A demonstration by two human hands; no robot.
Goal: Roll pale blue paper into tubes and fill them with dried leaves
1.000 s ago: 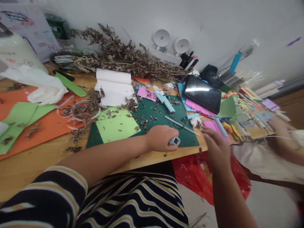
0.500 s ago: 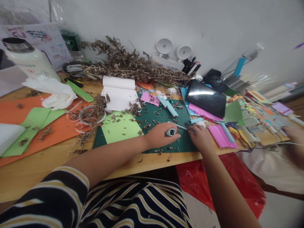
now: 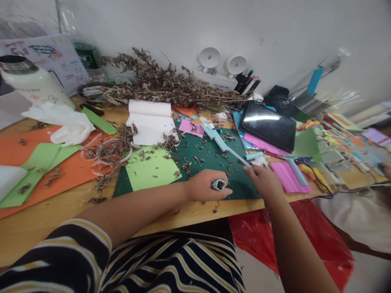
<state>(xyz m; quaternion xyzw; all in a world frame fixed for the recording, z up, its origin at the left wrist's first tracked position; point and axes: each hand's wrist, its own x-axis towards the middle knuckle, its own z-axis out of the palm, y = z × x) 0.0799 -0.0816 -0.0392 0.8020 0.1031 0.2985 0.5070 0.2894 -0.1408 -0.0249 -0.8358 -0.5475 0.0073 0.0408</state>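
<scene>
My left hand point(image 3: 201, 185) is wrapped round a light blue paper tube point(image 3: 216, 186), its open end facing up with brown dried leaf bits inside. In my right hand point(image 3: 266, 182) the fingers pinch the near end of a thin, pale, stiff stick point(image 3: 238, 156). The stick points away to the upper left, over the green cutting mat point(image 3: 210, 156). Its far tip is close to some rolled light blue paper tubes point(image 3: 220, 142); whether it touches them I cannot tell. Crumbled leaves lie scattered over the mat and a light green paper sheet point(image 3: 149, 173).
Dried leafy branches point(image 3: 171, 91) lie along the wall. At the left stand a white bottle point(image 3: 36, 83) and crumpled tissue point(image 3: 70, 126). A black tablet point(image 3: 269, 132) lies right of the mat, near pink paper point(image 3: 288, 177). Another person's hand point(image 3: 386, 169) shows at the right edge.
My right hand has moved right and slightly toward me with the stick, away from the tube. My left hand keeps hold of the tube, a little lower in view.
</scene>
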